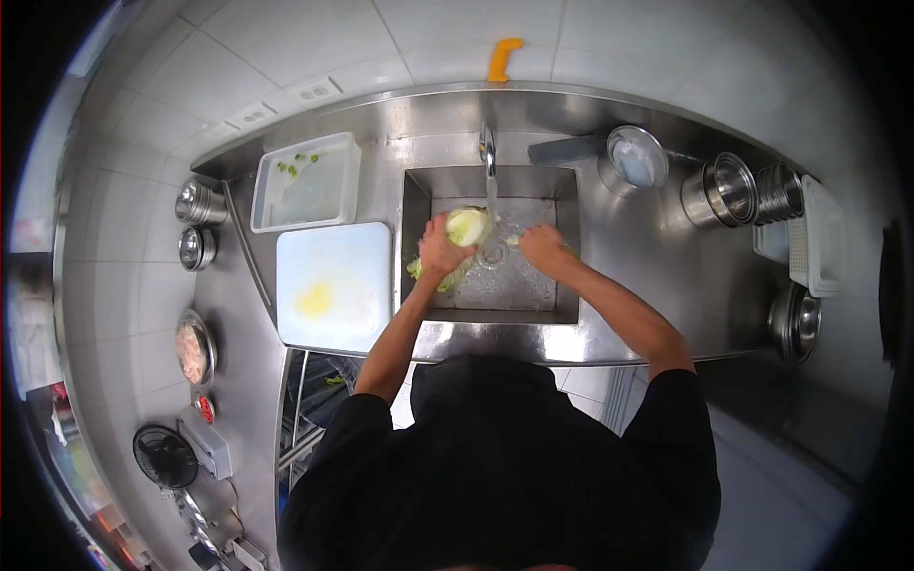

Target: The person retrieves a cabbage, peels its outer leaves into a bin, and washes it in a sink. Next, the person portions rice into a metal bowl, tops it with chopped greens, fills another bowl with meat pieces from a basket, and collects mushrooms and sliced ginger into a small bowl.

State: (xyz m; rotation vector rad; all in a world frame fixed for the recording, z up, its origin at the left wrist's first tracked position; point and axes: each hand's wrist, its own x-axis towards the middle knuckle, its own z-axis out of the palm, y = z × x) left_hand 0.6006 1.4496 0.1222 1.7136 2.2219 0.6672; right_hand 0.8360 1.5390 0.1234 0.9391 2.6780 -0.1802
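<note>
My left hand grips a pale green head of cabbage inside the steel sink. Its thumb and fingers lie along the near side of the cabbage. Water runs from the faucet just beside it. Loose-looking green leaves show under my left hand on the sink's left side. My right hand is closed over the right half of the sink, apart from the cabbage. A small pale bit shows at its fingertips, too blurred to name.
Left of the sink lie a white cutting board with a yellow stain and a plastic tub holding green bits. On the right stand a steel pot, stacked bowls and a white basket. A fan stands at lower left.
</note>
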